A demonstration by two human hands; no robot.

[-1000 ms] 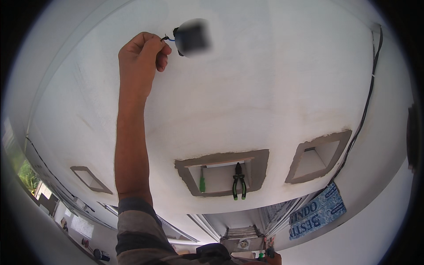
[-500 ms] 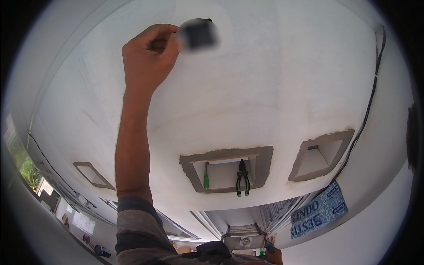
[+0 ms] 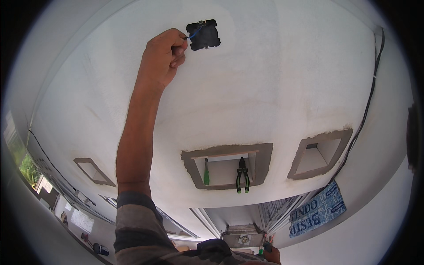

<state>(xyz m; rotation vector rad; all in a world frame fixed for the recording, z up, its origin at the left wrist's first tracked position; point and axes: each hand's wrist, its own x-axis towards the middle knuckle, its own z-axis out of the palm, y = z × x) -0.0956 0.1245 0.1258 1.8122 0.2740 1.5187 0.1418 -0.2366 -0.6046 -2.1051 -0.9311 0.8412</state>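
Observation:
Up on the white wall, my left hand is closed in a pinch on the end of a blue wire. The wire runs out of a black square electrical box set in the wall, just right of my fingertips. More short wire ends show at the box's upper edge. At the lower edge, a brown shape that looks like my right hand is mostly cut off, beside something green. Its fingers cannot be made out.
Green-handled pliers and a green screwdriver rest in the middle wall recess. Smaller recesses lie at left and right. Black cable runs down the right; a blue printed sheet hangs below.
My left hand has shifted slightly right and turned, its fingers now curled at the box's left edge. The box, blurred before, now shows clearly with the blue wire.

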